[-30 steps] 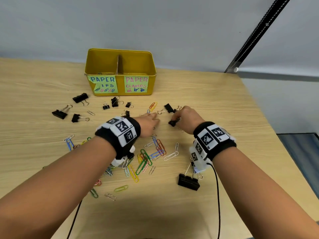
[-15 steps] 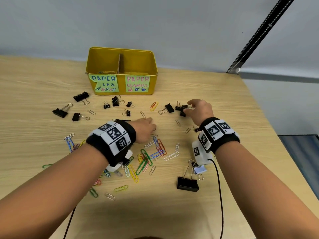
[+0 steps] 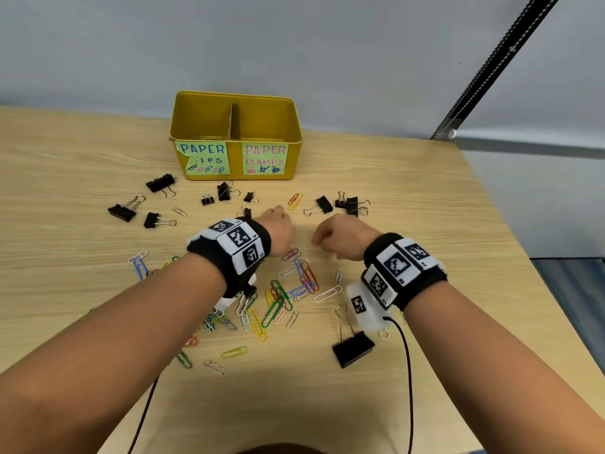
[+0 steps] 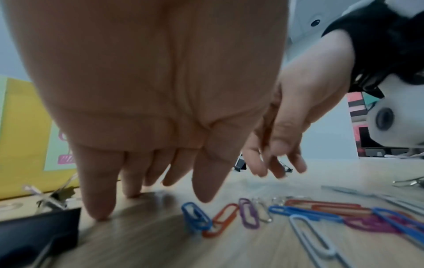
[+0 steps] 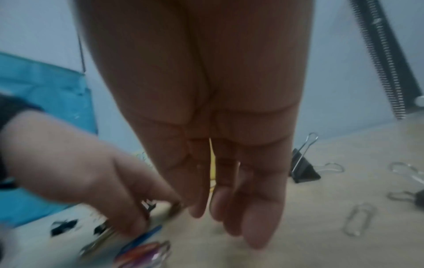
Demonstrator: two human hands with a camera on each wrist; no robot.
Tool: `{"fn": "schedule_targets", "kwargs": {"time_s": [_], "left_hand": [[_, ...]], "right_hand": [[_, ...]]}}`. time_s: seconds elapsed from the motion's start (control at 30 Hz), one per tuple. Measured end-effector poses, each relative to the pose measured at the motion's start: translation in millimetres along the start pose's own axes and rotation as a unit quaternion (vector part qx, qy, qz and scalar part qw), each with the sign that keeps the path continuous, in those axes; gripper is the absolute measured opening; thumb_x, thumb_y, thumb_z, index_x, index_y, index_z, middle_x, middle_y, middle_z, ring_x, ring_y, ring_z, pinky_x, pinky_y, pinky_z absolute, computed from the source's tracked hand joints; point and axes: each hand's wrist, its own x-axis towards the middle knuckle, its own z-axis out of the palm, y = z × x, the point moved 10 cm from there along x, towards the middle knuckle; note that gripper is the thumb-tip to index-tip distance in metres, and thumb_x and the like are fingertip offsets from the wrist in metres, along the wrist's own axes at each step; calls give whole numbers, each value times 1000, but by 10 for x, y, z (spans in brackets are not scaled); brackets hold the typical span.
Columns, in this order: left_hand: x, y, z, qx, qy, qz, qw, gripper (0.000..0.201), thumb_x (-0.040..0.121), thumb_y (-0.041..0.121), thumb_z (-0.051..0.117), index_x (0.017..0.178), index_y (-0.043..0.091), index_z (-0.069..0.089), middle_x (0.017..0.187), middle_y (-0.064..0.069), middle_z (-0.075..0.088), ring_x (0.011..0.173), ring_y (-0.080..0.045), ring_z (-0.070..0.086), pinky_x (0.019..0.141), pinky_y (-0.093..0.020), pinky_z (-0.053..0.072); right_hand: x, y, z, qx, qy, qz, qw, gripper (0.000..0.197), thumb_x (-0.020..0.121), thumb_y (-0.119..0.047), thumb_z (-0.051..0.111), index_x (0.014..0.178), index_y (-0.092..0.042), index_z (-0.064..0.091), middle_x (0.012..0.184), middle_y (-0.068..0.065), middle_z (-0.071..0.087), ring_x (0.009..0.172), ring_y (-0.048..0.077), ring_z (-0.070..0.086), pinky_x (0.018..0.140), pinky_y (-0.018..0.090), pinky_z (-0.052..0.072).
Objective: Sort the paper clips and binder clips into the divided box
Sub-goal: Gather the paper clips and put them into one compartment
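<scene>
- Far left of the table: three black binder clips lie apart from one another, with a silver paper clip just beside them.
- Left hand: the head view shows only its back. The left wrist view shows straight fingers pointing down, tips touching the wood, holding nothing.
- Below both hands: coloured paper clips lie scattered. The left wrist view picks out blue, orange and purple ones in a row close to the fingertips.
- Centre rear: the yellow divided box stands near the wall, its compartments labelled for paper clips on the left and clamps on the right. Its contents are mostly hidden by the front wall.
- Right hand: it looks loosely curled from the head view. The right wrist view shows relaxed fingers hanging over the wood, empty.
- Right: more binder clips lie beyond the right hand; a large one lies near that wrist.
- Both wrist views are blurred at the edges.
- Surface: pale wood grain. Room: grey wall behind.
</scene>
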Motion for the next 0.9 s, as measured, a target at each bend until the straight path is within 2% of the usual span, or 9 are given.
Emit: {"fn": "schedule_targets", "kwargs": {"time_s": [0.13,0.23,0.3,0.37,0.5,0.57,0.67,0.77,0.9], "left_hand": [[-76,128,111,33,-51,31,998,43,97,8,30,136,-6,41,148,-24,33,122,-30,46,107,-35,37],[-61,189,1,6,-27,53,998,38,96,7,33,127,-3,52,133,-20,53,103,-25,53,99,-36,45],[50,169,-209,-28,35,56,997,46,93,3,34,139,0,39,143,-19,43,125,-29,48,109,-38,40],[134,154,-373,-49,72,50,995,61,92,-1,35,150,3,17,158,-17,17,144,-29,23,120,-37,23],[225,128,-317,-22,29,38,999,61,94,2,32,150,0,8,161,-14,1,148,-26,14,121,-33,17],[201,111,-210,-2,5,40,999,57,96,4,29,150,-1,11,161,-13,-4,147,-27,15,120,-35,19],[100,76,-99,17,-6,45,999,58,96,4,29,150,-1,9,160,-13,-9,148,-27,14,120,-36,20],[-90,71,38,22,-13,54,998,57,96,3,31,150,2,13,161,-12,-4,148,-26,15,120,-35,20],[-351,5,288,-8,-20,70,997,46,94,4,39,140,4,40,148,-18,37,136,-30,38,113,-39,33]], "right_hand": [[-2,391,-318,-8,77,79,994,34,94,-3,40,117,-3,64,126,13,61,110,25,59,95,29,46],[-1,469,-208,-63,37,101,992,34,93,-4,40,119,1,61,123,16,63,112,27,60,94,31,50],[14,346,-79,-82,8,76,994,34,92,-4,41,118,0,62,123,15,63,113,27,60,96,32,49],[22,173,81,-48,-37,37,997,33,90,-2,46,116,-3,66,116,14,66,105,24,62,95,32,49],[-16,90,77,75,-47,30,996,33,91,1,42,113,-6,66,97,6,58,79,21,62,66,27,54],[-45,169,-45,35,-13,53,998,34,94,-3,38,117,-5,63,107,10,58,89,28,64,55,19,44],[-103,134,-15,-65,-22,57,996,37,96,-7,34,125,-1,56,130,18,55,112,33,60,58,21,42],[-153,-151,260,-78,-72,5,994,34,95,-8,38,124,-4,56,126,17,59,95,26,58,58,21,41],[-218,-401,508,-36,-136,-39,989,33,90,-7,47,119,-7,61,100,8,63,84,22,55,58,24,46]]}}
